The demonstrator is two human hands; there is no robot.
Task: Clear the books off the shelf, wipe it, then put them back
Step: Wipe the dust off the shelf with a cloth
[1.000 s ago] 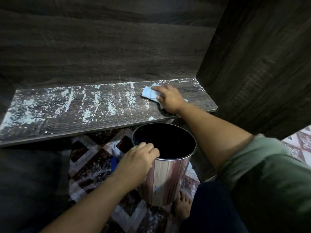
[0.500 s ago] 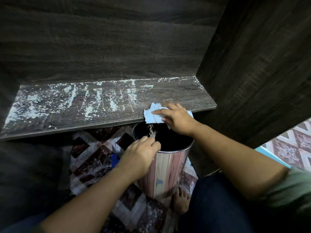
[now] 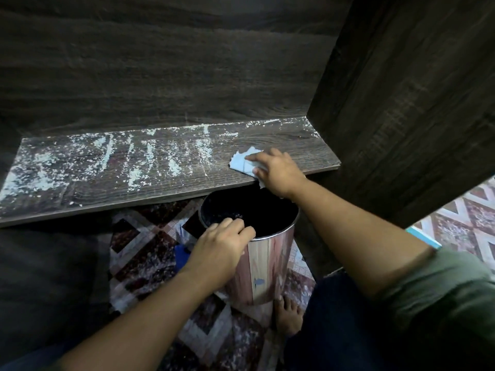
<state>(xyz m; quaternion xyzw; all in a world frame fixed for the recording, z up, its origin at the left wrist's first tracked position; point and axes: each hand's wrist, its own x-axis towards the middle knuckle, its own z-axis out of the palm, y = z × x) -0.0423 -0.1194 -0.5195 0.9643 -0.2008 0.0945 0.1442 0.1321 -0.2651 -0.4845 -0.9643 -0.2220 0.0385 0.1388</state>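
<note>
Two hands are at work in my view. My right hand lies on a pale blue cloth near the right end of the shelf, close to its front edge; the fingers look fairly straight and spread, pressing the cloth flat rather than bunching it, though the hand hides the underside, so I take that with some caution. One corner of the cloth hangs past the front edge, over the bin.

My left hand grips the near rim of that bin, fingers curled over the edge. It stands upright on the patterned floor just below the shelf's front edge, with pale specks lying inside against its dark lining.

Left of the cloth the shelf is streaked and speckled with whitish dust, thickest toward the left end; the stretch at the right end looks mostly bare wood. No books show on the shelf. A bare foot rests beside the bin's base.
</note>
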